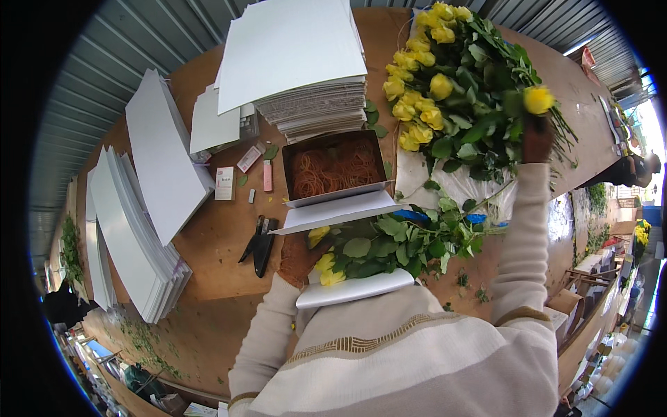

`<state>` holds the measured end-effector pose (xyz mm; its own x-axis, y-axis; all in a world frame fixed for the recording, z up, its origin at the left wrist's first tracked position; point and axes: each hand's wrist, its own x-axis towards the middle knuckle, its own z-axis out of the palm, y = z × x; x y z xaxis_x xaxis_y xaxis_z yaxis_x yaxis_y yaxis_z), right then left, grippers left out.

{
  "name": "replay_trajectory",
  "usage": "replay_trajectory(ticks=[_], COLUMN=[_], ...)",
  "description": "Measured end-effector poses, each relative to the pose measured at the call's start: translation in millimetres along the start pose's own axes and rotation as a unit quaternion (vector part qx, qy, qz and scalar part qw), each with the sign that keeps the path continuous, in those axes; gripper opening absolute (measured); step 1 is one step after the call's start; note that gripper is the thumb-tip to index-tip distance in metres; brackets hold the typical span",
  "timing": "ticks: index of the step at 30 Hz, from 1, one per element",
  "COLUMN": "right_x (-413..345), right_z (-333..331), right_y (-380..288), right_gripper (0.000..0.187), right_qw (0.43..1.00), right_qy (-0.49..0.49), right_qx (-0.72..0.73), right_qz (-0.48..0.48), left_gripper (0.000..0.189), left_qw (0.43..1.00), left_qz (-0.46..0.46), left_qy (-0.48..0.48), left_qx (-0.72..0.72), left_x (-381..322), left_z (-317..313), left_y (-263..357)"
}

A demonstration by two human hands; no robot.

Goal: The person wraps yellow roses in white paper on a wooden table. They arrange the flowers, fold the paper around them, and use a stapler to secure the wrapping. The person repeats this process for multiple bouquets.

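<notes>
In front of my body my left hand (301,259) rests on yellow roses (329,270) that lie on a white sheet (359,290); its fingers are partly hidden by the blooms. The leafy stems of these roses stretch right. My right hand (536,139) is over the stem end of a large pile of yellow roses (417,99). A single yellow rose bloom (539,100) shows at its fingers, blurred; its stem is hidden. Just beyond my left hand is an open box of rubber bands (336,172), its white flap towards me.
A tall stack of white cardboard sheets (297,57) stands behind the box. More white sheets (130,229) lean at the left. A black stapler (259,246), small boxes (225,183) and a pink-labelled item (268,175) lie between. Another person (633,171) is at the far right.
</notes>
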<state>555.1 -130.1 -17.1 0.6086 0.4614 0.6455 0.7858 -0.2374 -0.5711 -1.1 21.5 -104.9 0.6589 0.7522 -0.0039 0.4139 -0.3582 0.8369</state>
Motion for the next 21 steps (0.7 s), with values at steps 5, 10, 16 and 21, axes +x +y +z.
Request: replay_trajectory(ticks=[5, 10, 16, 21], right_x=[57, 116, 147, 103], right_z=[-81, -96, -80, -52], right_y=[-57, -122, -65, -142], right_gripper=[0.027, 0.028, 0.027, 0.026], right_qw=[0.989, 0.987, 0.969, 0.959], right_qy=[0.146, 0.151, -0.159, -0.197], right_qx=[-0.020, -0.038, -0.128, -0.031], right_qz=[0.032, -0.029, -0.143, -0.202], left_gripper=[0.056, 0.056, 0.056, 0.068], left_qw=[0.999, 0.998, 0.993, 0.997], left_qz=[0.003, 0.052, 0.069, -0.018], left_qy=[-0.011, 0.003, 0.019, -0.044], left_qx=[-0.045, 0.034, 0.095, 0.063], left_x=[7, 4, 3, -3], left_z=[-1, -1, 4, 2], left_y=[12, -4, -11, -15])
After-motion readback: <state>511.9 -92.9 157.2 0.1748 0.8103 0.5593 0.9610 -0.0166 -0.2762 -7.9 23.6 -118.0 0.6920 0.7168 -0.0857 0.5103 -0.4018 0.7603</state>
